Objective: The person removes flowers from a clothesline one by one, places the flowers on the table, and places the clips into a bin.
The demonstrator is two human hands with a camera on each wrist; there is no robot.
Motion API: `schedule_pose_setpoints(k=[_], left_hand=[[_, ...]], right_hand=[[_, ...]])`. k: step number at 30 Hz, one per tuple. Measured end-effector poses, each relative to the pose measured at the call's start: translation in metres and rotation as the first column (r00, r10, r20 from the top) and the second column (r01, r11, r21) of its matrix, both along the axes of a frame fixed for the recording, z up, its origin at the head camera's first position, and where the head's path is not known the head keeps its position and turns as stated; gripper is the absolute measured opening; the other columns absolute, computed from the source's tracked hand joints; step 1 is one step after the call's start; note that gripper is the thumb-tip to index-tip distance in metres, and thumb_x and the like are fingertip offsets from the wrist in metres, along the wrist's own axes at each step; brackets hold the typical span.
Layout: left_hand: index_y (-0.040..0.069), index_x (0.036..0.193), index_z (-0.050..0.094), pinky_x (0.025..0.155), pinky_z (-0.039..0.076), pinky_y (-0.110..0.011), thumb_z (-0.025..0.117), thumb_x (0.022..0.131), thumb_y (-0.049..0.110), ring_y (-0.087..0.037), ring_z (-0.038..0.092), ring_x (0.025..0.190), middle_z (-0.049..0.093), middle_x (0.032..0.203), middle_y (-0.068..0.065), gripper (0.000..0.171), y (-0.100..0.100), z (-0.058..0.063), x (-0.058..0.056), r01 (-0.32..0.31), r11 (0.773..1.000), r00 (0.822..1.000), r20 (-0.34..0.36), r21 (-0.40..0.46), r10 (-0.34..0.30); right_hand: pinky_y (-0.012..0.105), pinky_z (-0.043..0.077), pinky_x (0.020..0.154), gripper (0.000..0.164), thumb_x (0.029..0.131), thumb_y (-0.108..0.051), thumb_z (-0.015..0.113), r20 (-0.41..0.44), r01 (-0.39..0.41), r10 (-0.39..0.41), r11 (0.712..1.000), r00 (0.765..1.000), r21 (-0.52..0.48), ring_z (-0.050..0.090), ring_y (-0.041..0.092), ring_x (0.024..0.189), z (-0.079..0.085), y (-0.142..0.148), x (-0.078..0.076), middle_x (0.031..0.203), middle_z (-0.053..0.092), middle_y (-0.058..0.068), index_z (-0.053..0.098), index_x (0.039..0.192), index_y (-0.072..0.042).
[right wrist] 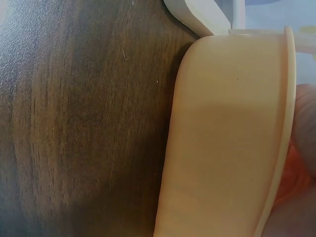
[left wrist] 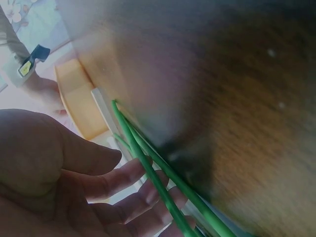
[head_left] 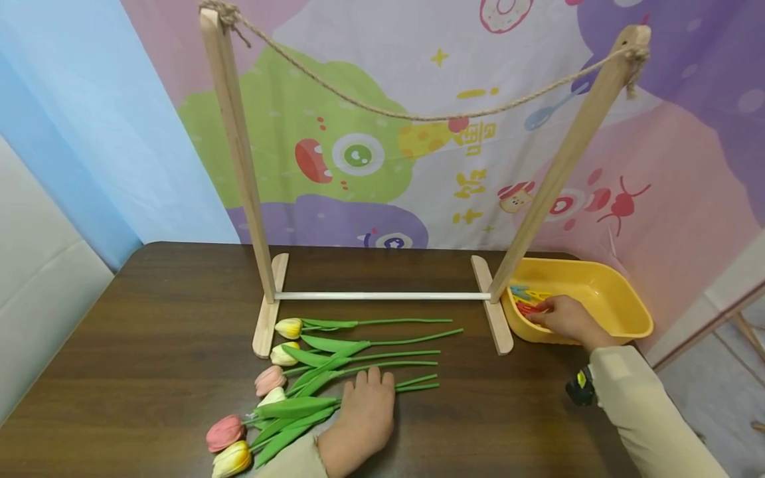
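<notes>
My left hand (head_left: 367, 411) rests over the stems of artificial tulips (head_left: 323, 401) laid on the table. In the left wrist view, the fingers of the left hand (left wrist: 123, 197) are loosely spread beside green stems (left wrist: 155, 180), the thumb standing apart from them. At the right, my right hand (head_left: 568, 318) reaches into a yellow basin (head_left: 621, 299). Its fingertips are at red clothespins (head_left: 526, 308); whether they pinch one is hidden. A blue clothespin (head_left: 521, 292) and a yellow clothespin (head_left: 539, 295) lie beside them. The basin's wall (right wrist: 227, 128) covers most of that hand in the right wrist view.
Behind the tulips stands a wooden frame (head_left: 242, 146) with a slack rope (head_left: 382, 111) tied between its posts and a white rod (head_left: 382, 296) joining its feet. A printed cloth (head_left: 370, 79) hangs behind the brown table (head_left: 149, 332). The basin is close to the frame's right foot (head_left: 496, 318).
</notes>
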State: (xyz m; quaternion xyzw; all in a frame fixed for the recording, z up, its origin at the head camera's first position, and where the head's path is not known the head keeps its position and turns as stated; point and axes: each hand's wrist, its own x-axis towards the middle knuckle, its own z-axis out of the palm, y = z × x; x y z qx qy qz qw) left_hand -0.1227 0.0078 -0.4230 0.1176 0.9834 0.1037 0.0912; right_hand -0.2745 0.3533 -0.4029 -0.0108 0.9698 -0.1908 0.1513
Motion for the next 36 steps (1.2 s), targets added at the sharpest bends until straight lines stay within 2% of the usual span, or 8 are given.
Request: schedule_pose_setpoints(k=[10,15,19,21,25,32,36], left_hand=[[0.005,0.102,0.052,0.076,0.041,-0.045,0.063,0.081,0.006,-0.03,0.048,0.096,0.049,0.1,-0.014,0.024,-0.002,0.002,0.0,0.004,1.0,1.0,0.014,0.009,-0.004],[0.005,0.105,0.053,0.077,0.041,-0.045,0.063,0.081,0.007,-0.029,0.048,0.097,0.049,0.101,-0.014,0.026,-0.002,0.001,0.0,0.004,1.0,1.0,0.026,0.003,-0.004],[0.005,0.106,0.053,0.077,0.042,-0.045,0.064,0.08,0.007,-0.03,0.049,0.098,0.05,0.101,-0.014,0.028,-0.003,0.001,0.0,0.007,1.0,1.0,0.009,-0.003,-0.007],[0.005,0.105,0.053,0.077,0.042,-0.045,0.064,0.08,0.008,-0.03,0.05,0.097,0.05,0.1,-0.014,0.027,-0.004,0.001,0.0,0.01,1.0,1.0,-0.011,-0.001,-0.01],[0.005,0.103,0.053,0.077,0.043,-0.047,0.064,0.08,0.009,-0.031,0.051,0.097,0.052,0.101,-0.014,0.026,-0.007,0.003,0.0,0.022,1.0,0.999,-0.039,0.005,-0.022],[0.006,0.104,0.055,0.077,0.043,-0.048,0.059,0.089,0.017,-0.031,0.052,0.097,0.052,0.103,-0.014,0.019,-0.012,0.009,-0.004,0.017,1.0,1.0,-0.016,0.026,-0.016],[0.006,0.102,0.057,0.074,0.044,-0.047,0.056,0.092,0.021,-0.031,0.053,0.096,0.054,0.1,-0.013,0.018,-0.014,0.012,-0.004,0.008,0.999,0.997,-0.077,0.053,-0.004]], right_hand=[[0.033,0.044,0.069,0.051,0.085,-0.035,0.066,-0.018,-0.004,0.004,1.0,1.0,0.0,0.054,0.026,0.079,0.001,0.0,0.001,0.094,0.064,0.02,0.061,0.105,0.011],[0.038,0.047,0.074,0.059,0.085,-0.04,0.065,-0.009,0.023,-0.023,0.999,1.0,-0.024,0.056,0.029,0.083,0.003,0.0,0.002,0.1,0.063,0.025,0.058,0.111,0.013],[0.041,0.049,0.075,0.068,0.085,-0.048,0.061,-0.034,0.045,-0.046,0.998,0.998,-0.032,0.057,0.032,0.087,0.003,0.001,0.003,0.107,0.06,0.029,0.055,0.117,0.012],[0.042,0.048,0.075,0.068,0.086,-0.049,0.059,-0.065,0.042,-0.044,0.999,0.997,-0.033,0.057,0.033,0.088,0.004,0.0,0.004,0.108,0.06,0.029,0.055,0.118,0.011],[0.047,0.047,0.078,0.059,0.091,-0.043,0.055,-0.139,0.018,-0.023,0.999,0.99,-0.032,0.057,0.037,0.092,0.011,-0.002,0.01,0.109,0.06,0.03,0.057,0.116,0.01],[0.049,0.047,0.082,0.053,0.093,-0.041,0.053,-0.204,-0.009,0.001,0.999,0.979,-0.041,0.058,0.038,0.095,0.028,-0.013,0.022,0.109,0.062,0.028,0.059,0.116,0.007],[0.048,0.049,0.081,0.052,0.093,-0.042,0.054,-0.234,-0.029,0.019,0.999,0.972,-0.042,0.06,0.036,0.093,0.042,-0.026,0.032,0.108,0.063,0.025,0.06,0.115,0.005]])
